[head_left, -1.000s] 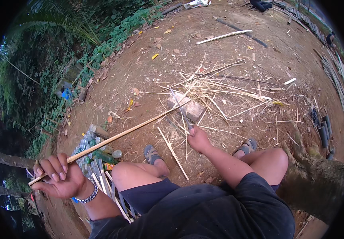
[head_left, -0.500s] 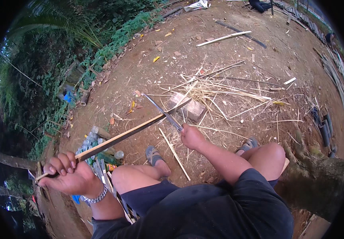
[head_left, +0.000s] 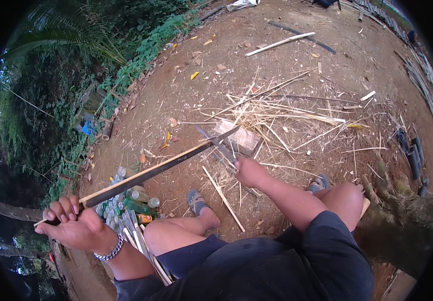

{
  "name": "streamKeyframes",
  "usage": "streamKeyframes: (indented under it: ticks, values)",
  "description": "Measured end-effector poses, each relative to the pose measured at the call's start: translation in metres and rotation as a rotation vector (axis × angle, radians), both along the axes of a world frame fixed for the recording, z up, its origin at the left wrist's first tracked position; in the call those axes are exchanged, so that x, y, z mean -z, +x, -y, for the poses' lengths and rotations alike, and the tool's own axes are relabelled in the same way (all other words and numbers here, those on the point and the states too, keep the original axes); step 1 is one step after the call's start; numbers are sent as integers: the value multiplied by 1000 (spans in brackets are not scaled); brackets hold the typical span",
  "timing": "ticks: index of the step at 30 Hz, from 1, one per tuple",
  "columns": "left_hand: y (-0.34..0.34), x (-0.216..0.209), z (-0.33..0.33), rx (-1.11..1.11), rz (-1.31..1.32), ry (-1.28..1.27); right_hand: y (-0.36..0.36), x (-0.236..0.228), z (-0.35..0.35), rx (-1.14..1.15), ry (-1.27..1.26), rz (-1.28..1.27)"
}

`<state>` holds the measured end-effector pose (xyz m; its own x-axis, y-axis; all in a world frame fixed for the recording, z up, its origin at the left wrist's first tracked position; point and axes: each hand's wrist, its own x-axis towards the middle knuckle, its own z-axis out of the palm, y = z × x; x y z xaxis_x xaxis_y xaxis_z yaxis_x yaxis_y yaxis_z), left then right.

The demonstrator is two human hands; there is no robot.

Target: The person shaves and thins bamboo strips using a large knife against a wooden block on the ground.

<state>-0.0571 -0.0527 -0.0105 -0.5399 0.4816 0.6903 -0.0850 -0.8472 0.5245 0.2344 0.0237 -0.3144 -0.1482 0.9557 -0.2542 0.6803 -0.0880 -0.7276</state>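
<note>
My left hand (head_left: 73,223), a chain bracelet at its wrist, is closed round the near end of a long bamboo strip (head_left: 151,174). The strip slants up to the right, pale along its upper edge and dark on its face. In my right hand (head_left: 254,173) is a knife (head_left: 222,149), gripped at the handle. Its blade crosses the strip near the far end; motion blurs the blade, and the handle is mostly hidden by my fingers. Just behind that crossing, a squared wood block (head_left: 244,140) lies on the ground.
Thin shavings (head_left: 264,113) are heaped beyond the block. Several bottles (head_left: 131,198) and a bundle of slats (head_left: 144,246) lie by my left knee. A loose strip (head_left: 224,198) rests between my sandalled feet. Roots and a trunk (head_left: 402,215) stand at right.
My left hand has shifted left and slightly down with the bamboo strip. My right hand and the knife have moved a little right and down, the blade still across the strip.
</note>
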Motion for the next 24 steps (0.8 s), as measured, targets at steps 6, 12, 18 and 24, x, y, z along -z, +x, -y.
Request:
streamKeyframes:
  ticks: [6, 12, 18, 24]
  values:
    - [-8, -19, -21, -20, -23, -14, -49, -68, -4, -289, 170, -154]
    - [-29, -28, -43, 66, -76, -36, 41, 108, -103, 49, -71, 137]
    - [-66, -39, -67, 68, -124, -74, 8, 10, -98, -281, 119, 45]
    - [-76, -50, -85, 149, -133, -143, 88, 180, -152, -4, -201, 246]
